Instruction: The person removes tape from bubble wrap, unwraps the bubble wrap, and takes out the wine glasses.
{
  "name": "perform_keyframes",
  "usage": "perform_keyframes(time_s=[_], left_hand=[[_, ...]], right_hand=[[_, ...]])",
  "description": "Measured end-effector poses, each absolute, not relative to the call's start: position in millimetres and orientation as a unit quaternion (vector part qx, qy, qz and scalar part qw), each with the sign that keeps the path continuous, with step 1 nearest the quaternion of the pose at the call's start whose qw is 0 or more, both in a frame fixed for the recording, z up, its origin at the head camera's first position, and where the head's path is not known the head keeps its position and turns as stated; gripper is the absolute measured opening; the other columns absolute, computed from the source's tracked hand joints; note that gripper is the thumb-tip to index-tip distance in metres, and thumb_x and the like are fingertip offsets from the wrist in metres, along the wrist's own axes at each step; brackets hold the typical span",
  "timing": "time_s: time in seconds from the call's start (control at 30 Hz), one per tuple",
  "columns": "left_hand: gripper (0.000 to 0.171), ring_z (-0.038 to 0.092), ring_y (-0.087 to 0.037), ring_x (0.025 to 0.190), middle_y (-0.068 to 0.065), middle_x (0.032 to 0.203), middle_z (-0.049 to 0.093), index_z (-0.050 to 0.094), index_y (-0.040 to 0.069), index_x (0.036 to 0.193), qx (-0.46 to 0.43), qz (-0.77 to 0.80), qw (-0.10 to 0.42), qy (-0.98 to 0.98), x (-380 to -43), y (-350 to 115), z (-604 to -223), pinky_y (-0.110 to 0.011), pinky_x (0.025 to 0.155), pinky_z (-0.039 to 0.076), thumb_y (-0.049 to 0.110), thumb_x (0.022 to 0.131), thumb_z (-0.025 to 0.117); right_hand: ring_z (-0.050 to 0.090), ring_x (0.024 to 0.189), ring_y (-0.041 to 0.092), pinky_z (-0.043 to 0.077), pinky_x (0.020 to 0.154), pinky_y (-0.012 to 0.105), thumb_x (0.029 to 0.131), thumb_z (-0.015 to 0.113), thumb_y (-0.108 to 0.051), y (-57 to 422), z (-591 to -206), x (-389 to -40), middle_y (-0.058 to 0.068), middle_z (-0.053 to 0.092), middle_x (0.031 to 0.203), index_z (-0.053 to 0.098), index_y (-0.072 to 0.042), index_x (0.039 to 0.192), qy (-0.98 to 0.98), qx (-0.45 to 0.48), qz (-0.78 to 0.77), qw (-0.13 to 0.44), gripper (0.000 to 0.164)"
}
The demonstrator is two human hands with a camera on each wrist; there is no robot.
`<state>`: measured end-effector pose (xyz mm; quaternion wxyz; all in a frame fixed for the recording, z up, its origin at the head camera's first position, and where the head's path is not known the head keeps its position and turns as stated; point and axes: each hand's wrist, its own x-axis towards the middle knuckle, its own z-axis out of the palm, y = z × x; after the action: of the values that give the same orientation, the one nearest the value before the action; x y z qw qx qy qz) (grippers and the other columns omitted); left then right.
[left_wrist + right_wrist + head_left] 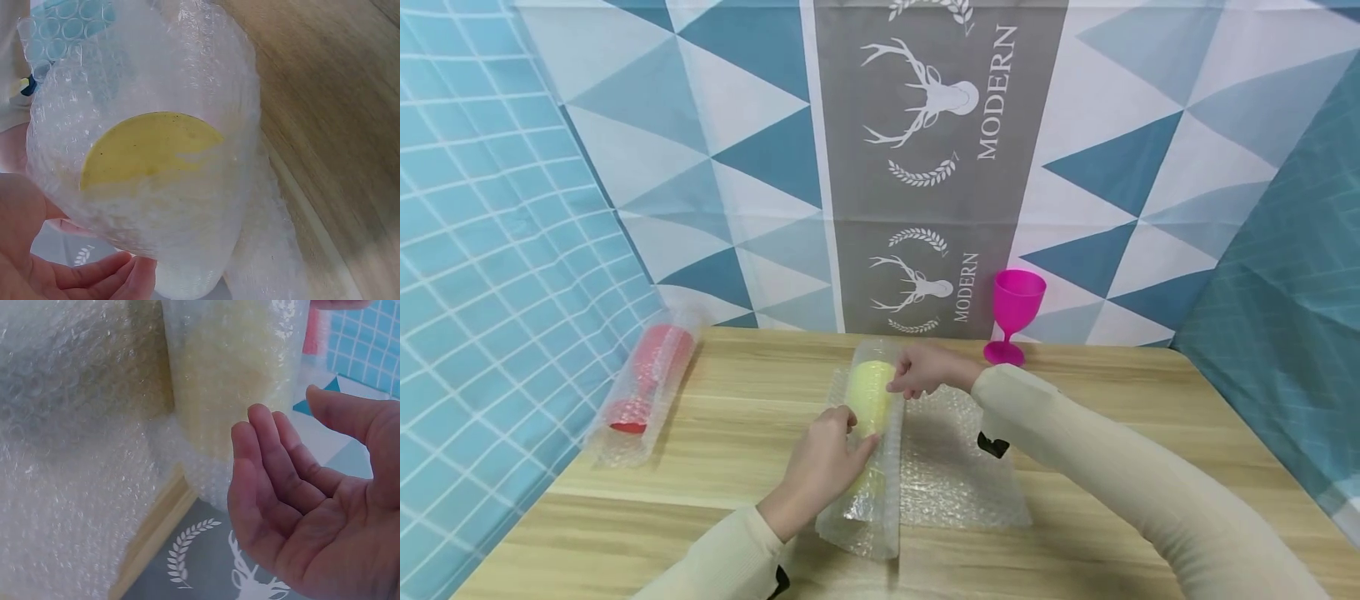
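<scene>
A yellow goblet [871, 387] lies rolled in clear bubble wrap [880, 533] on the table, its cup at the far end. In the left wrist view, its round yellow base [150, 147] shows through the wrap's near end. My left hand [823, 458] holds the roll from the left, thumb across its top. The right hand [928, 369] is beside the roll's far right edge. Seen from the right wrist, its fingers [294, 462] are bent loosely at the wrapped cup, thumb apart from them. A loose part of the sheet [955, 475] spreads flat to the right.
A red goblet [658, 354] wrapped in bubble wrap lies at the table's left edge. At the back right an unwrapped pink goblet [1017, 308] stands upright against the patterned curtain [767, 167]. Blue tiled-pattern cloth [490, 250] borders the left side of the wooden table [760, 358].
</scene>
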<state>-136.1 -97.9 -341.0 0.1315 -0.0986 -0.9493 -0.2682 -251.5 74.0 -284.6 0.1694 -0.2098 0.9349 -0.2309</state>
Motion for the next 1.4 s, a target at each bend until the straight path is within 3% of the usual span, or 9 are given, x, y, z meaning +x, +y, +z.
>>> perform_keyframes(time_s=[0.17,0.4,0.63,1.03,1.4], left_hand=[[0.033,0.059,-0.016,0.068,-0.014,0.089,0.067,0.063,-0.001,0.095,-0.095,-0.265,0.133,-0.950,-137,-99,-342,-0.027,0.059,0.052,0.028,0.083,0.072],[0.034,0.058,-0.016,0.067,-0.014,0.088,0.066,0.062,-0.002,0.094,-0.091,-0.266,0.132,-0.951,-137,-100,-342,-0.027,0.059,0.052,0.028,0.083,0.072],[0.034,0.061,-0.017,0.070,-0.013,0.088,0.066,0.063,-0.001,0.094,-0.090,-0.262,0.137,-0.951,-137,-100,-343,-0.028,0.061,0.053,0.029,0.082,0.073],[0.034,0.056,-0.013,0.067,-0.012,0.089,0.066,0.063,0.000,0.095,-0.082,-0.274,0.123,-0.950,-137,-100,-343,-0.027,0.060,0.051,0.030,0.083,0.072],[0.035,0.056,-0.013,0.067,-0.012,0.091,0.066,0.063,0.000,0.096,-0.082,-0.279,0.119,-0.949,-137,-100,-344,-0.026,0.060,0.051,0.030,0.082,0.073]], right_hand=[[0.064,0.061,0.010,0.060,0.068,0.030,0.089,0.066,-0.023,75,-284,-253,0.011,0.073,0.077,0.067,0.001,0.088,0.919,-0.152,-0.288,0.221,0.024],[0.065,0.064,0.011,0.060,0.075,0.034,0.089,0.066,-0.024,74,-283,-251,0.009,0.071,0.077,0.066,0.002,0.091,0.917,-0.137,-0.296,0.229,0.025],[0.068,0.067,0.013,0.060,0.067,0.028,0.087,0.069,-0.025,65,-283,-251,0.011,0.074,0.082,0.067,0.000,0.091,0.920,-0.121,-0.294,0.230,0.025],[0.066,0.060,0.011,0.060,0.070,0.030,0.084,0.072,-0.024,56,-282,-249,0.008,0.074,0.075,0.067,-0.001,0.079,0.927,-0.112,-0.282,0.222,0.024],[0.061,0.055,0.008,0.058,0.061,0.025,0.084,0.072,-0.021,54,-284,-252,0.001,0.067,0.063,0.063,-0.005,0.070,0.927,-0.110,-0.283,0.222,0.022]])
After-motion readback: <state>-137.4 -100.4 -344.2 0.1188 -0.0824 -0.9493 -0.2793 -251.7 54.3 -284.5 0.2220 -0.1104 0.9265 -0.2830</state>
